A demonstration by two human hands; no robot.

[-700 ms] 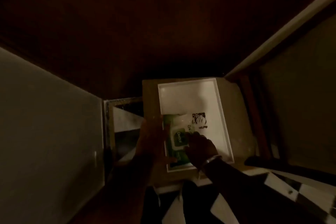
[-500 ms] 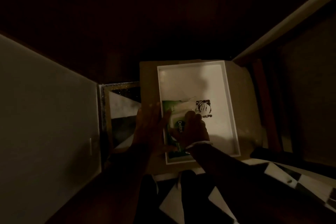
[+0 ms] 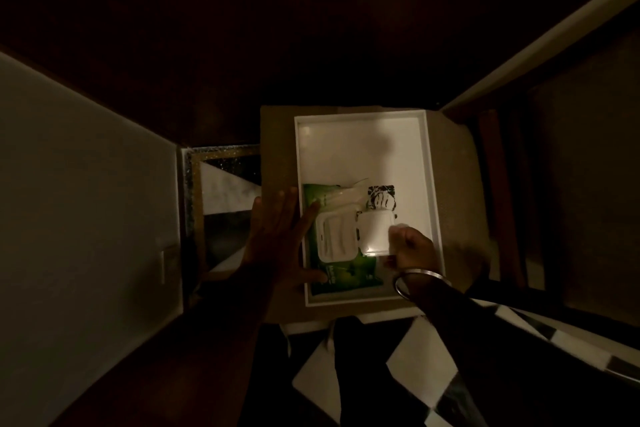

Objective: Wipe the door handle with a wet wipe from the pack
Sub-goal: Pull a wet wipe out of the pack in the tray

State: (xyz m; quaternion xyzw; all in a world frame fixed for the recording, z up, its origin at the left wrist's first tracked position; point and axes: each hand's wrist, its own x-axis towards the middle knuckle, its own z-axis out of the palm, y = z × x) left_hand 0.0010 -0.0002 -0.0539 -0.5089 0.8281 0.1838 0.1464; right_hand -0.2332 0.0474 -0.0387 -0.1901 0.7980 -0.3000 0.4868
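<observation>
While left hand (image 3: 277, 239) steadies wipe pack (image 3: 341, 253), right hand (image 3: 410, 250) holds its lid (image 3: 375, 234) open

You have one white tray (image 3: 429, 184) in front of you, on one tan stand (image 3: 457, 163). In the tray you have one green wet wipe pack (image 3: 346, 274) with one white flip lid (image 3: 375, 232), and one small black-and-white patterned item (image 3: 381, 196). Two hands show: your left hand (image 3: 273, 243) and your right hand (image 3: 414, 250). You wear one metal bangle (image 3: 415, 279).
</observation>
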